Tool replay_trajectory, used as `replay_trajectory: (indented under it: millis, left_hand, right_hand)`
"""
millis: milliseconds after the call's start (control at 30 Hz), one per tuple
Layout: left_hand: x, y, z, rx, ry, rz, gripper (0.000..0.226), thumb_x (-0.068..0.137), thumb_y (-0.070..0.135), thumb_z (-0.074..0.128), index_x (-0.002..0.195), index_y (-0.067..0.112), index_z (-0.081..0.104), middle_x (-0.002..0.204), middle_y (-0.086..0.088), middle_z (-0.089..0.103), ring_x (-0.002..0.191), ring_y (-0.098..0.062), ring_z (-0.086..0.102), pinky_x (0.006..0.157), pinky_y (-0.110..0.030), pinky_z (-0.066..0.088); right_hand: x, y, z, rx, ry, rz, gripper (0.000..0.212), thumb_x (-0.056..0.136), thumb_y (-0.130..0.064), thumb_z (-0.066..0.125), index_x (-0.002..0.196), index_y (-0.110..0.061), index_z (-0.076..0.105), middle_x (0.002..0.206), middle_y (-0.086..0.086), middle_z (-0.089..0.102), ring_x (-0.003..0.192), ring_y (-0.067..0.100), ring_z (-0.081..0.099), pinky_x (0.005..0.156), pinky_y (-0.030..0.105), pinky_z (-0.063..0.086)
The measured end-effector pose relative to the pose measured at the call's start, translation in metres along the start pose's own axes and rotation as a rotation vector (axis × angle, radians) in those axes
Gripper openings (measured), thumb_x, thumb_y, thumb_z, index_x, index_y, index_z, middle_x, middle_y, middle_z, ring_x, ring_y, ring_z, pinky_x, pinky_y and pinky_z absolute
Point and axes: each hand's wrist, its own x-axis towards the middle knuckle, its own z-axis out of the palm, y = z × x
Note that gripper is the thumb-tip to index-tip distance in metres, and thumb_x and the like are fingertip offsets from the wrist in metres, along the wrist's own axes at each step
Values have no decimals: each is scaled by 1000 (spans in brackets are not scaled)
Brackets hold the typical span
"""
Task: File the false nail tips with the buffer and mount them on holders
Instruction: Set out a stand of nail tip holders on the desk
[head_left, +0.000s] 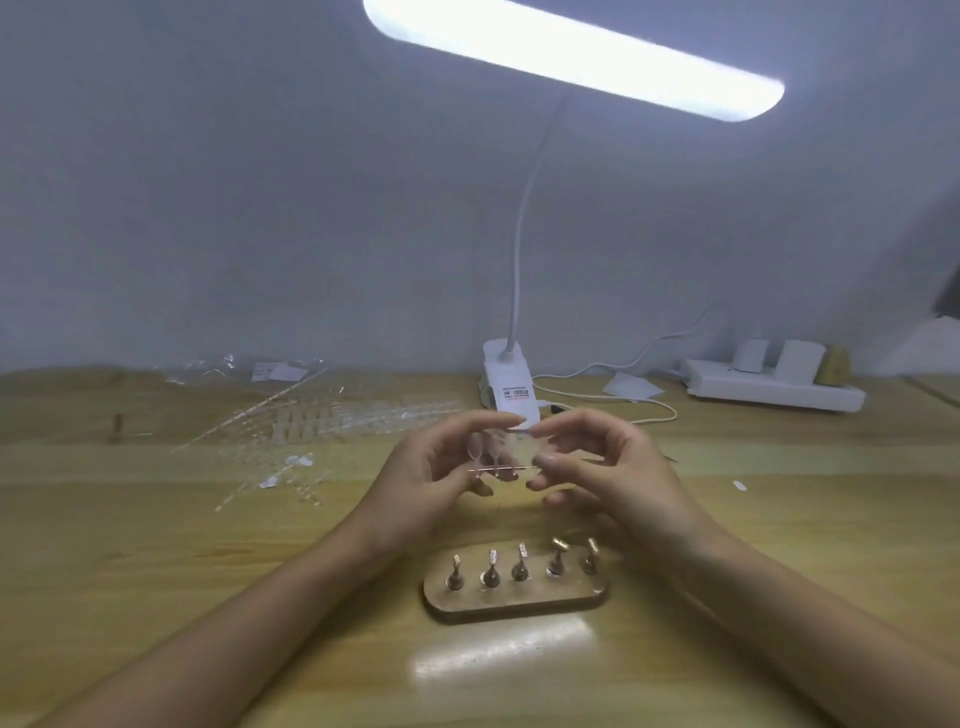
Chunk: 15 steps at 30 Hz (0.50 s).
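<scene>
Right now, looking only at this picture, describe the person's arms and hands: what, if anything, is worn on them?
Nothing worn shows. The left hand and right hand are bare: no gloves or rings. The left forearm and right forearm are bare to the picture's edge: no sleeve, watch or bracelet in view. The nails look short and plain, though the picture is soft.

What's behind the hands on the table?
The white lamp clamp stands behind the left hand and right hand, which pinch a nail tip strip. Their fingertips cover its front end. Clear nail tip sheets lie behind, to the left.
</scene>
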Motion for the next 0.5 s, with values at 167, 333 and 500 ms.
replay_trajectory:
  millis: [167, 333, 500]
  left_hand:
    - [-5, -1, -7, -310, 44, -193, 21, 95, 17, 56, 115, 10, 62, 99, -12, 74, 95, -27, 71, 70, -26, 57]
    - [-7, -3, -3, -110, 122, -111, 28, 77, 25, 71, 97, 6, 69, 85, -8, 74, 80, -19, 72, 66, -23, 55]
    - [-7, -5, -4, -32, 118, -67, 10, 85, 8, 71, 95, 8, 69, 86, -5, 73, 80, -19, 72, 67, -22, 54]
  right_hand:
    - [-1, 6, -3, -60, 93, -92, 12, 84, 2, 73, 92, -6, 70, 84, 14, 70, 70, 28, 75, 59, 20, 56]
    - [-4, 13, -3, -81, 52, -135, 14, 85, 3, 71, 93, -7, 69, 81, 8, 69, 69, 28, 75, 59, 21, 57]
    - [-7, 17, -5, -190, -2, -187, 18, 89, -5, 69, 103, -17, 69, 83, 5, 70, 70, 25, 74, 55, 27, 57]
